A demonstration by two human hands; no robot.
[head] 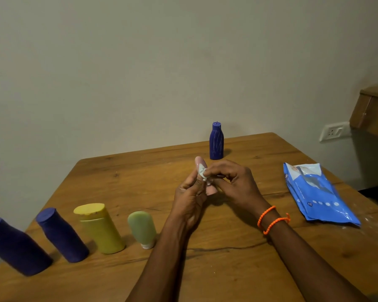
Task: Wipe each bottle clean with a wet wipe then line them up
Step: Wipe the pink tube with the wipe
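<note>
**Bottles in a row, pink one in hand**

Bottles standing in a line at the near left: two dark blue [16, 247] [62, 235], then a yellow one [99, 228], then a small green one [142, 228] upside down on its white cap. One more blue bottle [216, 141] alone at the far side, well apart from the row, marked with pale streaks. Blue wipe pack [319, 194] flat on the right, near the edge. A little white dust beside it.

In the middle, above the table [140, 171]: pink bottle [202, 177] held up by the left hand [189, 201], fingers curled round its lower part. Right hand [234, 182] pinching a crumpled white wipe [202, 173] against the bottle's side. Orange bands [271, 219] on the right wrist. Much of the pink bottle hidden behind fingers and wipe.

Brown wood tabletop with dark grain lines and a long crack. Plain pale wall [140, 62] behind. White socket [333, 131] on the wall at right, under a wooden shelf [373, 110].
</note>
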